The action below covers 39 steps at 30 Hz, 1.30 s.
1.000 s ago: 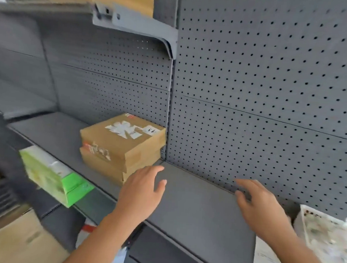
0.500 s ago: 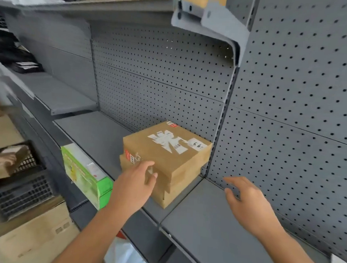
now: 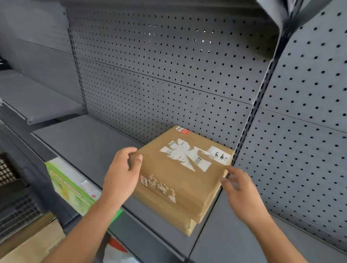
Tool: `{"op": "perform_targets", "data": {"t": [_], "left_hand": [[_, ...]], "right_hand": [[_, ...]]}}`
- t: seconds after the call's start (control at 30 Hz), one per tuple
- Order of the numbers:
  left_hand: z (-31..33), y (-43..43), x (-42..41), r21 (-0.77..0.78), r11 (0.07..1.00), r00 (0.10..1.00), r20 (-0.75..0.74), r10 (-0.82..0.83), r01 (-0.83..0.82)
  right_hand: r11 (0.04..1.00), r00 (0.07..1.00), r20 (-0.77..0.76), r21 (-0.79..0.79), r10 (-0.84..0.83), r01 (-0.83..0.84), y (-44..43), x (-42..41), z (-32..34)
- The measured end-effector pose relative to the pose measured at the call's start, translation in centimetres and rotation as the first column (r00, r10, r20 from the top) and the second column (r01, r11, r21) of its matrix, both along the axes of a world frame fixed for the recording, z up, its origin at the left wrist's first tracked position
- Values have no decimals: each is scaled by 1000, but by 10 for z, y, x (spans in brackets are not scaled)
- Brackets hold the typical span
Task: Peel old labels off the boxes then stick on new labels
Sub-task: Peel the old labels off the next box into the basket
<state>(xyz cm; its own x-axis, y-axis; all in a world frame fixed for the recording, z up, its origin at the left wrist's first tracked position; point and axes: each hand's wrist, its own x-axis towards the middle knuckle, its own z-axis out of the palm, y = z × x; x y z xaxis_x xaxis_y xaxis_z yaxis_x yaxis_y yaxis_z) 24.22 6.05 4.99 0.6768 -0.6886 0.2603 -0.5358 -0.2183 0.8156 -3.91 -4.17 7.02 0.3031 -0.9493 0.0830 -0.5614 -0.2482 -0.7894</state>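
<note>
Left hand [image 3: 122,177] has the near-left corner of the top cardboard box [image 3: 177,185] gripped, thumb lying on the lid and the other fingers curled round the side. Right hand [image 3: 241,192] is over at the box's opposite edge, fingers spread and a bit blurry (can't tell if they actually touch the cardboard). On the lid between the two hands there's a torn white label [image 3: 184,157], with a smaller white label [image 3: 220,155] just beyond the right hand's fingertips. That box sits on a second box [image 3: 190,227] on the grey shelf [image 3: 81,141]. Below the left wrist, a green carton [image 3: 68,183].
</note>
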Motion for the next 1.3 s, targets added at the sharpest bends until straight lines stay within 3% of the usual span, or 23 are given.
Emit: {"op": "perform_targets", "data": {"t": [0.23, 0.4, 0.5, 0.83, 1.3], "left_hand": [[-4, -37, 16, -1, 1000, 966, -256, -24, 24], [-1, -49, 22, -81, 997, 842, -538, -37, -7], [-3, -48, 26, -58, 998, 787, -615, -41, 6], [0, -35, 0, -150, 988, 770, -628, -113, 23], [12, -35, -71, -306, 943, 760, -578, -296, 135]], "right_hand": [[943, 952, 255, 321, -172, 84, -8, 19, -9], [874, 912, 347, 485, -221, 27, -11, 31, -25], [841, 905, 352, 541, -240, 13, -15, 35, -35], [852, 853, 425, 521, -303, 44, 0, 22, -22], [871, 733, 503, 421, -457, 254, 45, -54, 2]]}}
